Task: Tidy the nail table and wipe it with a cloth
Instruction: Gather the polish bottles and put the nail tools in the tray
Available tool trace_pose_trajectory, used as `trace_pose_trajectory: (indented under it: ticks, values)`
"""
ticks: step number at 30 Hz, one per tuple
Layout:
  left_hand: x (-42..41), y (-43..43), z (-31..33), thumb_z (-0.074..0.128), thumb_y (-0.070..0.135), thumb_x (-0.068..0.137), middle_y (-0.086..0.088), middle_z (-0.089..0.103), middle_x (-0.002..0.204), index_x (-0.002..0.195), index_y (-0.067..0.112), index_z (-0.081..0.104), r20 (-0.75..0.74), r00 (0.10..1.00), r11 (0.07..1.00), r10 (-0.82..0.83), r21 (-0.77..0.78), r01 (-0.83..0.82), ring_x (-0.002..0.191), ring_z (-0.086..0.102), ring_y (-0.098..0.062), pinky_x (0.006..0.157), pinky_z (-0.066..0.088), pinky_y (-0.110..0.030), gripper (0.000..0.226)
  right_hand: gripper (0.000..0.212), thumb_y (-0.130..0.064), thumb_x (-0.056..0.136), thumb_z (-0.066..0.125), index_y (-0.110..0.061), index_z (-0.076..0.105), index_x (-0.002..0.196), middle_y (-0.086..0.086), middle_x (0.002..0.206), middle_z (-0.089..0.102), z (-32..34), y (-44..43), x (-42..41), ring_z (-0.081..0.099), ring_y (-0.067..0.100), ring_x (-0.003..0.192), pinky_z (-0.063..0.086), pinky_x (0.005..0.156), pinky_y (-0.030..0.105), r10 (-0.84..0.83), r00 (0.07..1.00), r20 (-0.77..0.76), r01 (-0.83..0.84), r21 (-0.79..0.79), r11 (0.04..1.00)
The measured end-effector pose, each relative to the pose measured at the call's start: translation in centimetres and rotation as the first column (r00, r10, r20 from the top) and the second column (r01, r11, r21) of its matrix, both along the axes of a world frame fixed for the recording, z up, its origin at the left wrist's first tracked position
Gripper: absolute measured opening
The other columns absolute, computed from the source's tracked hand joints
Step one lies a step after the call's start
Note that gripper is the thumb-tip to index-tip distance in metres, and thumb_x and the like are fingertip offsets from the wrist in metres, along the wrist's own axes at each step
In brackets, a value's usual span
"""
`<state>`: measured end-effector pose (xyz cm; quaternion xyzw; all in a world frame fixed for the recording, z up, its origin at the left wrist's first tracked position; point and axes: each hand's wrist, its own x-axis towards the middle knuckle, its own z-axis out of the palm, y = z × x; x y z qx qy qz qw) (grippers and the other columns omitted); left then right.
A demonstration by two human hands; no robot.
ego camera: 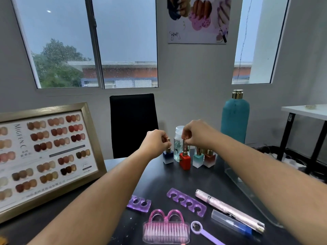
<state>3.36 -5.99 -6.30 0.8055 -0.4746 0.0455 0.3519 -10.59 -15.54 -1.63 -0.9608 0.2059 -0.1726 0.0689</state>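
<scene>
On the dark nail table [159,181] a row of polish bottles stands at the far edge. My left hand [154,143] pinches the gold cap of the blue bottle [168,157]. My right hand [196,134] pinches the cap of the red bottle [185,160], which rests on the table. Right of them stand a teal bottle [198,159] and a reddish-brown bottle [209,159]. A clear liquid bottle [178,147] stands behind the red one. No cloth is visible.
Nearer me lie two purple toe separators [186,202], [139,203], a pink nail brush [166,230], a pink pen-shaped tool [228,210], a clear-blue tube [231,223] and a lilac ring tool [203,233]. A framed colour chart [44,156] leans left. A tall teal bottle [235,119] stands right, black chair [132,124] behind.
</scene>
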Motion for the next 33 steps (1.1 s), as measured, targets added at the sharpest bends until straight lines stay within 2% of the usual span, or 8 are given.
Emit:
trace_pose_trajectory:
  ticks: [4,8,11,18,23,27,29,33]
  values:
    - [0.4,0.2,-0.1,0.071,0.021,0.079,-0.004,0.068,0.085,0.093,0.010,0.067,-0.024,1.000,1.000,0.000,0.014,0.001,0.081,0.061,-0.017,0.075,0.050,-0.027,0.018,0.013,-0.009,0.079,0.069,-0.014,0.071,0.091,-0.004,0.082,0.060,-0.1,0.0,0.1,0.060,0.014,0.078,0.053,0.077,0.027,-0.004,1.000,0.010,0.004,0.004,1.000]
    - [0.1,0.9,-0.1,0.072,0.021,0.079,0.003,0.061,0.083,0.106,0.011,0.061,-0.033,0.999,1.000,-0.018,0.008,0.018,0.081,0.059,-0.015,0.076,0.049,-0.026,0.030,0.022,-0.012,0.078,0.071,-0.015,0.067,0.099,-0.004,0.084,0.060,0.0,0.2,-0.3,0.061,0.014,0.080,0.053,0.079,0.029,-0.008,0.999,0.043,0.006,0.042,0.999]
    - [-0.4,2.3,0.5,0.072,0.023,0.079,-0.001,0.058,0.097,0.113,0.014,0.058,0.014,1.000,1.000,-0.018,-0.010,0.018,0.086,0.059,-0.017,0.079,0.049,-0.027,0.039,0.022,-0.015,0.078,0.073,-0.016,0.067,0.100,-0.004,0.088,0.060,0.7,0.6,-1.2,0.061,0.014,0.084,0.053,0.082,0.031,-0.007,0.997,0.074,0.005,0.038,0.999]
    - [-3.6,8.1,2.6,0.071,0.025,0.079,0.001,0.060,0.097,0.101,0.019,0.063,0.102,0.990,0.994,-0.096,-0.040,0.101,0.081,0.058,-0.010,0.066,0.039,-0.009,0.024,0.016,-0.017,0.080,0.072,-0.016,0.070,0.095,-0.002,0.088,0.069,1.7,3.5,-5.6,0.064,0.010,0.080,0.056,0.080,0.027,0.039,0.986,0.165,-0.051,0.068,0.996]
    - [-6.2,12.5,2.2,0.070,0.027,0.080,0.001,0.065,0.098,0.096,0.020,0.065,0.122,0.978,0.985,-0.169,0.044,0.164,0.086,0.062,-0.011,0.075,0.049,-0.020,0.019,0.013,-0.015,0.079,0.073,-0.018,0.071,0.091,-0.004,0.082,0.068,1.1,5.9,-9.0,0.063,0.007,0.073,0.053,0.074,0.021,0.059,0.993,0.105,-0.068,0.079,0.995]
    - [-7.3,14.8,0.6,0.067,0.029,0.083,0.001,0.064,0.104,0.100,0.020,0.063,0.078,0.977,0.971,-0.200,0.151,0.186,0.092,0.061,-0.011,0.072,0.049,-0.018,0.020,0.010,-0.019,0.078,0.074,-0.021,0.070,0.087,-0.007,0.078,0.066,-0.6,6.9,-10.8,0.059,0.002,0.069,0.049,0.066,0.013,0.065,0.998,0.018,-0.067,0.114,0.991]
    - [-7.6,15.7,-0.3,0.067,0.029,0.083,0.002,0.064,0.106,0.103,0.021,0.063,0.055,0.977,0.960,-0.205,0.206,0.190,0.095,0.060,-0.011,0.077,0.051,-0.022,0.022,0.009,-0.021,0.078,0.074,-0.025,0.068,0.084,-0.011,0.076,0.063,-1.9,7.2,-11.2,0.058,0.001,0.069,0.043,0.060,0.007,0.057,0.998,-0.012,-0.055,0.141,0.989]
    - [-6.6,17.1,-1.4,0.067,0.030,0.083,0.002,0.063,0.111,0.108,0.023,0.063,0.089,0.982,0.945,-0.169,0.298,0.136,0.098,0.058,-0.011,0.082,0.047,-0.022,0.026,0.009,-0.026,0.078,0.074,-0.026,0.068,0.085,-0.013,0.079,0.062,-4.4,7.6,-10.7,0.060,0.004,0.074,0.043,0.063,0.011,0.031,0.996,-0.079,-0.018,0.158,0.987]
